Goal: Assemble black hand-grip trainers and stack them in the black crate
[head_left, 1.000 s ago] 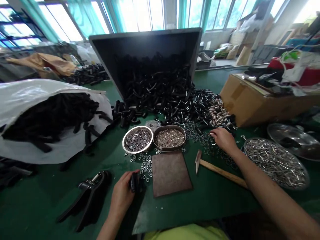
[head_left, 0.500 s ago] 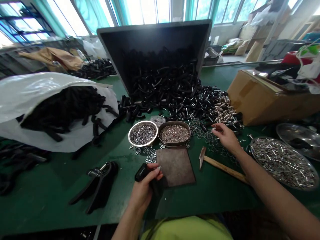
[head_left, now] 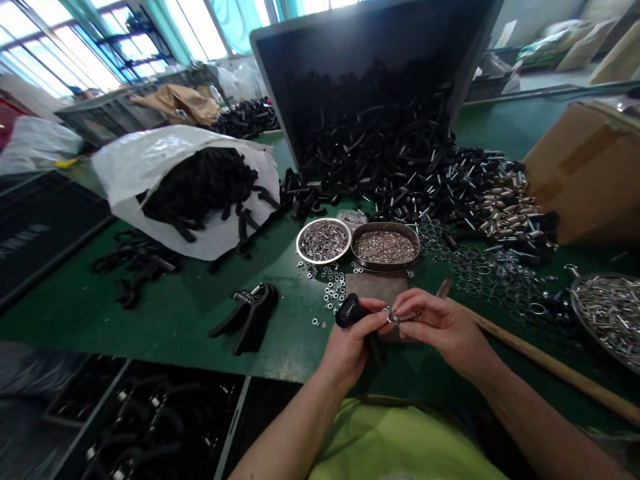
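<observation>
My left hand [head_left: 346,348] is closed around a black plastic handle [head_left: 349,311], whose rounded end sticks out past the fingers. My right hand [head_left: 453,328] pinches a small silvery ribbed metal piece, which looks like a spring [head_left: 409,316], against the part at my left fingertips. Both hands meet over a flat brown metal plate [head_left: 373,285], partly covering it. Just beyond lie a round steel bowl [head_left: 299,248] of small metal parts and an oval tin [head_left: 419,252] of tiny fittings. Scattered nuts [head_left: 330,299] lie left of the plate.
A black hand grip exerciser [head_left: 246,315] lies left. A wooden-handled hammer [head_left: 545,363] extends right, near metal rings [head_left: 493,277] and a tray [head_left: 575,293] of pins. Behind stand a grey bin [head_left: 275,87] of black handles, a white sack [head_left: 125,163] and a cardboard box [head_left: 583,177].
My right hand has come from the pile of rings and metal parts to my left hand, bringing the springlike piece. The view has turned left.
</observation>
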{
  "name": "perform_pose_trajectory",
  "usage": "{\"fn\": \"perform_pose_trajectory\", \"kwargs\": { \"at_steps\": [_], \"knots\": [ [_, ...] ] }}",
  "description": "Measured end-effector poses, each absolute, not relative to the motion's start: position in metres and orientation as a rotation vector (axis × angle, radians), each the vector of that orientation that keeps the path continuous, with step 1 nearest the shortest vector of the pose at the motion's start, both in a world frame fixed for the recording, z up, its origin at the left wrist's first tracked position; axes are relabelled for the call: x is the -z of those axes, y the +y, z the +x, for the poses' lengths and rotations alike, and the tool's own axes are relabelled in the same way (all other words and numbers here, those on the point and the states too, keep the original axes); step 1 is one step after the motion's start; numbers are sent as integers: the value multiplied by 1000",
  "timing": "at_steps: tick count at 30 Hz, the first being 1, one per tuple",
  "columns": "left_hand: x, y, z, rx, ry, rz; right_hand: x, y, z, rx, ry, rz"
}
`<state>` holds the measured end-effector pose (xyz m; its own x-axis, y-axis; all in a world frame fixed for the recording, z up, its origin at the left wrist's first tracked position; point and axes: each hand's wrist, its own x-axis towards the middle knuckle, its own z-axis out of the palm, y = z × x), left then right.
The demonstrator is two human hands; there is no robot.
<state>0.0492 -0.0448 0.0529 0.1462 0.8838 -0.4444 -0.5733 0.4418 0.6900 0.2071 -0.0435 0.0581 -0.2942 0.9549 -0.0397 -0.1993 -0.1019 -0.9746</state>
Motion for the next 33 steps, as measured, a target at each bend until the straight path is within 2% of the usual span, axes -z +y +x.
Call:
{"fn": "perform_pose_trajectory", "kwargs": {
  "at_steps": [5, 9, 12, 18, 24, 28, 33],
  "knots": [
    [-50, -49, 47, -1103, 952, 570, -59, -42, 203, -1588, -1139, -1010],
    [-49, -50, 41, -1065, 1084, 930, -52, -39, 203, -1641, -897, -1062],
    [-46, -50, 38, -1070, 1199, 1199, -49, -37, 205, -1536, -1005, -1140],
    [-29, -50, 46, -864, 1103, 757, -63, -36, 207, -1037, -1481, -1253],
    [-22, -52, 53, -822, 944, 446, -71, -42, 189, -970, -1626, -1156],
    [-22, -53, 52, -845, 923, 465, -63, -39, 180, -852, -1764, -1144],
    [-25, -54, 49, -872, 992, 701, -59, -38, 178, -950, -1864, -1161]
  ]
}}
